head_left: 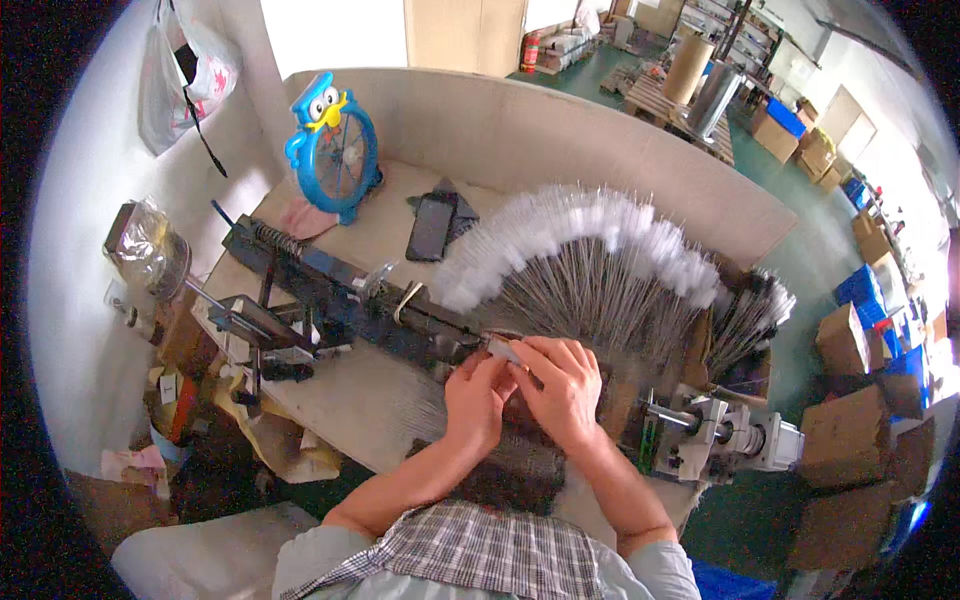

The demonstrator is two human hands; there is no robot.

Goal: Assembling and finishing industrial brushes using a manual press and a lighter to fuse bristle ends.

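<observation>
Centrally, two bare hands meet at the near right end of a long black machine (345,290), which lies slantwise across a pale counter (375,405). The right hand (563,385) is nearly closed, its thumb and fingers pinching a small pale piece (503,350) just beside that end of the machine. The left hand (476,398) has its fingers curled in and their tips close against the same piece; whether they grip it as well, I cannot tell, because the fingers overlap.

Right of the machine, a broad fan of wire-stemmed brushes (600,262) spreads out, white tufts facing away from the person and thin metal stems pointing back toward the hands. Behind the machine lie a dark phone (432,226) and, farther to the left, a blue electric fan (368,135) shaped like a cartoon bird with a yellow bill. Well to the right of the machine sits a pale motor unit (772,440) with a metal shaft. To its left, a plastic-wrapped device (148,250) stands near the wall.
</observation>
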